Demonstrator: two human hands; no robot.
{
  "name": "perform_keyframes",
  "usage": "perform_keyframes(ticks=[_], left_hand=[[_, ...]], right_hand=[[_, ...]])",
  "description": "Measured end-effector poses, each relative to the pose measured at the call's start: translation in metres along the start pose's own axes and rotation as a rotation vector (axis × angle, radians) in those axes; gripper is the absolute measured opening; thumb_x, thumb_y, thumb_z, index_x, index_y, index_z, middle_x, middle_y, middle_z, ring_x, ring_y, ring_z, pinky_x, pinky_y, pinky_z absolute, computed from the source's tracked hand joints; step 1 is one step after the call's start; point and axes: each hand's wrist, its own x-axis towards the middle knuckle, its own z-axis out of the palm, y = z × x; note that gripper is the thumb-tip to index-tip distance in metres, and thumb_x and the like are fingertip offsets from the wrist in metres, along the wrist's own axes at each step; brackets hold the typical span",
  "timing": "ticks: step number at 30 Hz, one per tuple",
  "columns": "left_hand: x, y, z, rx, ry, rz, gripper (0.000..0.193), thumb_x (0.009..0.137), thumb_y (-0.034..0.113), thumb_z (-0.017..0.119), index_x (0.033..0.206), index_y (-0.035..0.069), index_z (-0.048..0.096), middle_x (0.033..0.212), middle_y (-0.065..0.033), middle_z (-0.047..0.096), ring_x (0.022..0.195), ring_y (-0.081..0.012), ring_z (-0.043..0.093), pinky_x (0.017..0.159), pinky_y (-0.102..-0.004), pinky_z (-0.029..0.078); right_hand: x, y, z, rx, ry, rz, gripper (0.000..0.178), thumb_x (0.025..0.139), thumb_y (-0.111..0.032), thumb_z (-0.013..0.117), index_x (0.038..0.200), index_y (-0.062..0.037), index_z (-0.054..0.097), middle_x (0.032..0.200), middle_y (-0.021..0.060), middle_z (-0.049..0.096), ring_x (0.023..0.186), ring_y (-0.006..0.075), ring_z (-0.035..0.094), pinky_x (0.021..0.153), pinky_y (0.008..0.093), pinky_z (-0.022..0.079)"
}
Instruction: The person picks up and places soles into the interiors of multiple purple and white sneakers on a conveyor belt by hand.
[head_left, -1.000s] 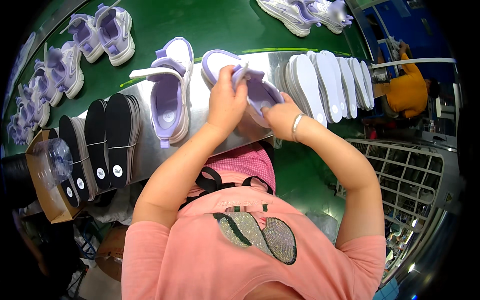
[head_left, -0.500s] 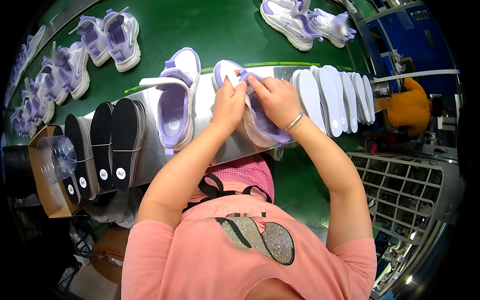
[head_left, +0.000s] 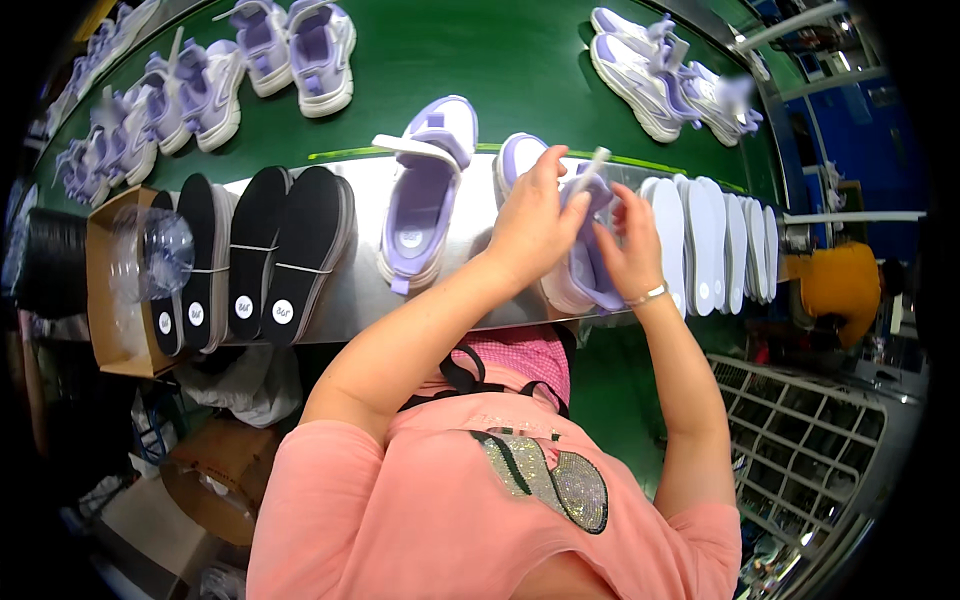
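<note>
A white and lilac sneaker (head_left: pixel 567 292) lies at the metal edge in front of me, toe pointing away and its opening facing up. My left hand (head_left: pixel 535 222) is over its front left side, finger and thumb apart, hiding much of the upper. From the shoe's tongue area a white strap (head_left: pixel 597 168) sticks up between my hands. On the right side of the opening is my right hand (head_left: pixel 632 245), fingers bent and spread, with nothing visible in them. A matching sneaker (head_left: pixel 423 205) rests to the left, its strap folded out sideways and a pale insole showing inside.
Banded stacks of black insoles (head_left: pixel 305 250) and an open carton (head_left: pixel 130 340) holding clear plastic lie at left. White insoles (head_left: pixel 705 240) line the right. More sneakers (head_left: pixel 322 60) stand on the green surface (head_left: pixel 470 50). A grey rack (head_left: pixel 800 430) is at lower right, a person in orange (head_left: pixel 840 290) beyond.
My hands have parted from their pinch at the sneaker's tongue; the right has moved back beside the opening. The strap now stands up. The whole view has shifted, moving the scene rightward.
</note>
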Motion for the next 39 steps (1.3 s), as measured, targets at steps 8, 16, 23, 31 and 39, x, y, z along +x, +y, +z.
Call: perform_keyframes(ticks=[8,16,23,31,39], left_hand=[[-0.03,0.009,-0.104,0.86,-0.12,-0.098,0.037,0.078,0.035,0.056,0.089,0.0,0.053,0.063,-0.0151,0.059,0.057,-0.0321,0.059,0.051,-0.0384,0.046],[-0.007,0.011,-0.06,0.93,-0.367,-0.16,0.046,0.074,0.039,0.056,0.088,-0.003,0.044,0.062,-0.018,0.059,0.058,-0.035,0.06,0.051,-0.0414,0.048],[0.065,-0.018,-0.071,0.993,-0.169,-0.084,0.024,0.076,0.021,0.051,0.088,0.001,0.045,0.069,-0.0193,0.06,0.063,-0.0357,0.059,0.058,-0.0451,0.047],[0.131,-0.051,-0.058,0.567,0.237,0.229,0.027,0.076,0.015,0.057,0.101,0.005,0.051,0.092,-0.0129,0.058,0.089,-0.0307,0.054,0.073,-0.0388,0.044],[-0.003,-0.094,-0.013,0.519,-0.144,0.253,0.025,0.071,0.01,0.058,0.095,0.005,0.055,0.094,-0.0097,0.054,0.088,-0.0271,0.051,0.075,-0.0392,0.04]], right_hand=[[-0.053,0.026,0.004,0.546,-0.27,0.585,0.033,0.079,-0.021,0.058,0.1,0.0041,0.054,0.086,0.0111,0.059,0.076,0.0157,0.056,0.067,0.0267,0.045],[-0.028,-0.032,0.051,0.379,-0.349,0.261,0.038,0.079,-0.029,0.054,0.094,0.0059,0.056,0.082,0.0191,0.057,0.069,0.0279,0.057,0.065,0.0355,0.045],[-0.015,-0.007,0.004,0.336,-0.32,0.181,0.038,0.079,-0.024,0.056,0.108,0.0008,0.051,0.104,0.0173,0.051,0.087,0.0262,0.054,0.073,0.0322,0.046],[0.056,0.094,-0.05,0.1,-0.077,0.208,0.027,0.077,-0.015,0.059,0.1,-0.0008,0.056,0.094,0.0137,0.056,0.083,0.0246,0.056,0.07,0.0322,0.046],[0.169,0.226,-0.062,-0.423,0.187,0.284,0.041,0.076,-0.023,0.059,0.106,0.0032,0.05,0.097,0.0189,0.056,0.09,0.0325,0.053,0.079,0.0388,0.042]])
